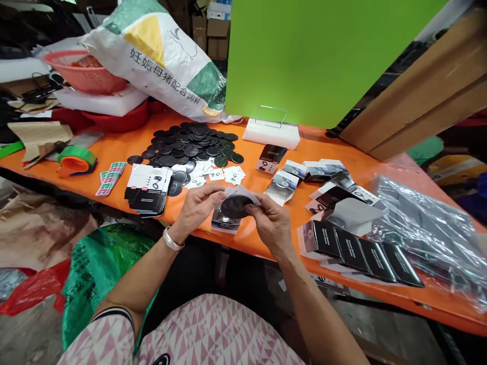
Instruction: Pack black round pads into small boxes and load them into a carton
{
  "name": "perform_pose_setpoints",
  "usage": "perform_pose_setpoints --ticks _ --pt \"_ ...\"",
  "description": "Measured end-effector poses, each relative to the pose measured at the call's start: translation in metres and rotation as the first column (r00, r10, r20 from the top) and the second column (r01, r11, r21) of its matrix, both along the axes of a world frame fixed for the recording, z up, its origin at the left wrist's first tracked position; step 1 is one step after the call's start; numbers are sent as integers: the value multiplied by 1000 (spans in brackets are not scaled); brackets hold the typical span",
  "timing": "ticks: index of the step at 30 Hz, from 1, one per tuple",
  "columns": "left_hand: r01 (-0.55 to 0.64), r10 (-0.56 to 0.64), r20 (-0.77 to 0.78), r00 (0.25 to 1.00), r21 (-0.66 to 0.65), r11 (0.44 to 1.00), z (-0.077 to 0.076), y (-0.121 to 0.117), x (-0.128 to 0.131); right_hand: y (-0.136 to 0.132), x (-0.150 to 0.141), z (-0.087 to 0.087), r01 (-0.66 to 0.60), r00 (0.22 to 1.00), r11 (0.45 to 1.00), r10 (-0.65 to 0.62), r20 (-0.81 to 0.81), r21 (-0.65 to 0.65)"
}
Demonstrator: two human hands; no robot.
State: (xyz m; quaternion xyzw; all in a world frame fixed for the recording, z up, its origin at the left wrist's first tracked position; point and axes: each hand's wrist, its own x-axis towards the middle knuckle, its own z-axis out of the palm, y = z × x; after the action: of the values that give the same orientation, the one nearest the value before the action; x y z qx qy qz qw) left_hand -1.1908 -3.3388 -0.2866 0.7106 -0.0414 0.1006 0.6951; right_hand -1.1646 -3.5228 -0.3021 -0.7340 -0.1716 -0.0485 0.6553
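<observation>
My right hand (274, 222) pinches a round black disc (236, 207) together with a folded white paper sheet (243, 191), its thumb pressed on the disc's face. My left hand (200, 207), with a silver bracelet at the wrist, has its thumb and fingers closed at the left edge of the paper. Directly below the disc, at the table's front edge, lies a small box (225, 224), partly hidden. Left of my hands is a stack of black and white printed cards (147, 188). Loose white printed slips (235, 175) lie beyond my fingers.
A heap of black discs (190, 144) covers the back left of the orange table (262, 243). Flattened boxes (365, 253) and plastic-wrapped packs (429, 228) lie right. Tape rolls (78, 161), label strips (111, 178) and a printed sack (163, 61) are left. A green board (304, 61) stands behind.
</observation>
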Motion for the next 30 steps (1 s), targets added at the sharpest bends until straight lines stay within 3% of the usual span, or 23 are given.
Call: perform_pose_setpoints --ticks 3,6,8,11,13,15,16,18,19,21,24,27,30 --pt "-17 5 -77 997 -155 988 5 -10 0 7 -5 -7 32 998 999 -30 -52 38" --pt "-107 35 -219 975 -327 939 -3 -10 5 9 -9 -15 108 992 992 -102 -81 72" --pt "-201 99 -277 956 -369 907 -10 -3 14 7 -9 -18 179 981 979 -171 -88 101" --pt "-333 276 -237 931 -251 909 -16 17 38 -1 -5 -20 266 960 954 -249 -126 141" --pt "-429 423 -105 900 -39 902 -16 30 51 -6 0 -19 292 950 946 -270 -155 139" --pt "-486 481 70 874 164 859 -12 33 51 -10 3 -16 284 949 953 -264 -170 107" --pt "-461 444 125 887 224 859 -9 29 45 -10 3 -15 269 953 959 -252 -166 87" --pt "-263 246 97 964 238 935 -6 12 24 -8 0 -13 207 969 977 -200 -143 40" --pt "-108 105 25 994 191 976 -6 2 11 -5 -3 -12 169 978 985 -165 -127 18" --pt "93 -86 -115 990 50 994 -8 -18 -15 1 -13 -12 94 988 996 -93 -122 -1" --pt "54 -63 -248 967 -40 998 -17 -31 -46 8 -32 -16 -38 966 996 58 -251 85" --pt "41 -18 -278 961 77 996 -27 -24 -70 2 -49 -22 -246 866 956 290 -408 158" --pt "129 -88 -302 949 118 985 -35 -6 -81 -11 -55 -22 -434 824 901 396 -405 -3"
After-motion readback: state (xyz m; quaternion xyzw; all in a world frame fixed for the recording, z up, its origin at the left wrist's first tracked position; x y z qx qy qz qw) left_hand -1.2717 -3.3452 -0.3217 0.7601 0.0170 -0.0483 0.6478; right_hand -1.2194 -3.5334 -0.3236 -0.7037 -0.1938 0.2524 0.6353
